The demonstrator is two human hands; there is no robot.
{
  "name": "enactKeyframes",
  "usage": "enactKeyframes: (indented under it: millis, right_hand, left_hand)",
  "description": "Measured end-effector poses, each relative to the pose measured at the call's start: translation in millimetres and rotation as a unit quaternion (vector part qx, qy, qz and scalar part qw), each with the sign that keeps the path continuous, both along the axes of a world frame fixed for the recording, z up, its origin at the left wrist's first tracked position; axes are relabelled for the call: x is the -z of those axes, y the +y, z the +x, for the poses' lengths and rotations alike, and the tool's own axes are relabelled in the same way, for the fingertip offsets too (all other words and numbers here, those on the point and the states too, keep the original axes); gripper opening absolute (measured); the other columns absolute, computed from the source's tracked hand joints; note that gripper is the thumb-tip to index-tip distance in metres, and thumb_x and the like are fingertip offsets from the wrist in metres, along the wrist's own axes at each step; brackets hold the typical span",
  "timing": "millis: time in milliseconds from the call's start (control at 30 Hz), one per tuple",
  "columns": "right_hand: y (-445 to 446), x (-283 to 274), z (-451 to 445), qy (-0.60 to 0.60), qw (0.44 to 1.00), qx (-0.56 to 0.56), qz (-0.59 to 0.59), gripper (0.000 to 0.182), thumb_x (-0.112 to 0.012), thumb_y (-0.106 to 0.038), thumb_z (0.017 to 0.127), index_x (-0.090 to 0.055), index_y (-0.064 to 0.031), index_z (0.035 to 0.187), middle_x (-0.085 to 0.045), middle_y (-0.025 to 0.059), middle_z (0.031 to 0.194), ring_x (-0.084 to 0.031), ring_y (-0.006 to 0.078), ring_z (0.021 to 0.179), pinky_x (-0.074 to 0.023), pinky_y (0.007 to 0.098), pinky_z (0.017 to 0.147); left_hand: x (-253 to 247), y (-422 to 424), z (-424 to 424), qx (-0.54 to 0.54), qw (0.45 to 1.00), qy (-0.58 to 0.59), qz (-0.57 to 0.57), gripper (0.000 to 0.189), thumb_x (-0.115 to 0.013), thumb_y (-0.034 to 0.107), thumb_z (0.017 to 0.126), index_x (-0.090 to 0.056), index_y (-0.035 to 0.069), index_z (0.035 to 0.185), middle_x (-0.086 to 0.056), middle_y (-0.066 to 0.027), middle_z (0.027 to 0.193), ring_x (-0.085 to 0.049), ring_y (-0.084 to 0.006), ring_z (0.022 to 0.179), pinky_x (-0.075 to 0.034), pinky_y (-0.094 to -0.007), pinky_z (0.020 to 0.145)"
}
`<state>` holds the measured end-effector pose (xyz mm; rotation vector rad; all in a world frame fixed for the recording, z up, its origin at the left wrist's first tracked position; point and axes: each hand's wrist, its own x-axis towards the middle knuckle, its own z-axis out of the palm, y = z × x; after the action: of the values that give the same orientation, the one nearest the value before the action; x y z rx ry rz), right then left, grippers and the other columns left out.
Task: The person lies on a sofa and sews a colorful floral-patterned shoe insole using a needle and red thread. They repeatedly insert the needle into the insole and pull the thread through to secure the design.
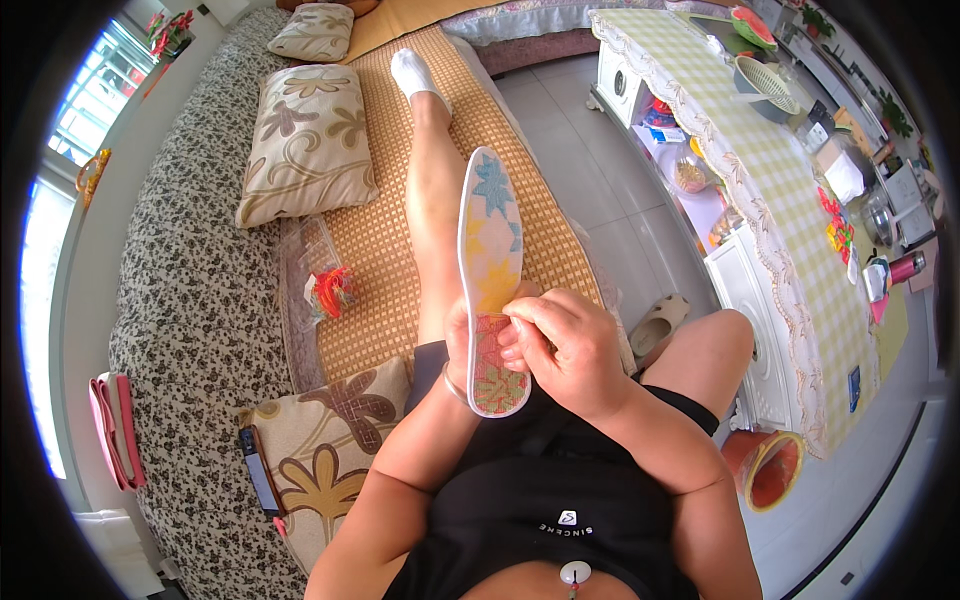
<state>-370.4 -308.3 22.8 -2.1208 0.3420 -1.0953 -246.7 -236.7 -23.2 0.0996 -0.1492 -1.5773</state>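
Observation:
An embroidered shoe insole [491, 247] with a white edge is held up lengthwise over my lap. Blue, yellow, red and green stitched patterns cover its face. My left hand [456, 337] grips it from behind at the left edge, and most of its fingers are hidden by the insole. Against the front, near the middle, my right hand [574, 349] has thumb and forefinger pinched together. A fine line runs from that pinch across the face; whether it is a needle or a thread is too small to tell.
Colourful thread bundles [330, 291] lie on the woven sofa mat [375, 277] at left, near patterned cushions [309, 146]. A phone [260, 471] rests by the lower cushion [330, 450]. To the right stand a cloth-covered table [750, 157] and a red bin [772, 472]; a clog [658, 324] is on the floor.

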Motion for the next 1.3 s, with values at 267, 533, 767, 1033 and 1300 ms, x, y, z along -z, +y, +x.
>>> enactKeyframes:
  millis: [267, 533, 767, 1033, 1300]
  right_hand:
    - [-1.2, 3.4, -0.9, -0.007, 0.999, -0.008, 0.031, 0.012, -0.066, -0.001, 0.08, -0.064, -0.0046, 0.091, -0.059, 0.0071, 0.072, -0.062, 0.0254, 0.066, -0.0499, 0.0368, 0.058]
    - [-5.1, 6.4, -3.0, -0.014, 0.997, -0.02, 0.074, 0.011, -0.063, 0.001, 0.082, -0.064, -0.0029, 0.093, -0.06, 0.01, 0.074, -0.062, 0.026, 0.065, -0.0496, 0.0343, 0.057]
    - [-30.9, 30.3, -23.4, 0.02, 0.873, -0.143, 0.465, 0.011, -0.057, -0.001, 0.094, -0.065, 0.0023, 0.101, -0.066, 0.002, 0.087, -0.059, 0.0078, 0.08, -0.0484, 0.0237, 0.072]
    - [-38.8, 50.5, -31.4, 0.003, 0.806, -0.194, 0.559, 0.012, -0.06, -0.001, 0.092, -0.065, 0.0015, 0.102, -0.065, 0.0028, 0.092, -0.059, 0.0091, 0.087, -0.0481, 0.0232, 0.078]
    - [-29.6, 38.1, -21.8, -0.041, 0.825, -0.161, 0.54, 0.013, -0.06, -0.006, 0.093, -0.065, 0.0009, 0.103, -0.066, 0.0023, 0.094, -0.06, 0.0088, 0.085, -0.0484, 0.0243, 0.078]
  left_hand:
    - [1.6, -0.8, -1.1, -0.005, 1.0, -0.011, 0.009, 0.035, -0.059, 0.039, 0.086, -0.048, 0.006, 0.084, -0.039, -0.0009, 0.06, -0.038, -0.0118, 0.049, -0.031, -0.0236, 0.042]
    - [10.8, 3.0, 6.9, 0.032, 0.998, -0.048, 0.002, 0.03, -0.06, 0.034, 0.085, -0.048, 0.007, 0.086, -0.04, -0.0018, 0.062, -0.037, -0.0124, 0.049, -0.031, -0.0237, 0.043]
    - [-6.3, 8.1, -2.4, -0.126, 0.948, -0.266, 0.125, 0.027, -0.056, 0.004, 0.093, -0.055, -0.006, 0.118, -0.065, -0.0139, 0.113, -0.065, -0.0181, 0.098, -0.053, -0.0299, 0.086]
    - [-11.2, 10.9, -8.5, -0.124, 0.933, -0.313, 0.124, 0.026, -0.056, -0.002, 0.091, -0.055, -0.006, 0.116, -0.067, -0.0135, 0.109, -0.066, -0.0196, 0.095, -0.055, -0.0319, 0.085]
    - [-20.8, 9.8, -11.1, -0.167, 0.884, -0.411, 0.147, 0.027, -0.06, -0.004, 0.087, -0.059, -0.007, 0.114, -0.068, -0.014, 0.106, -0.067, -0.0194, 0.092, -0.055, -0.0315, 0.082]
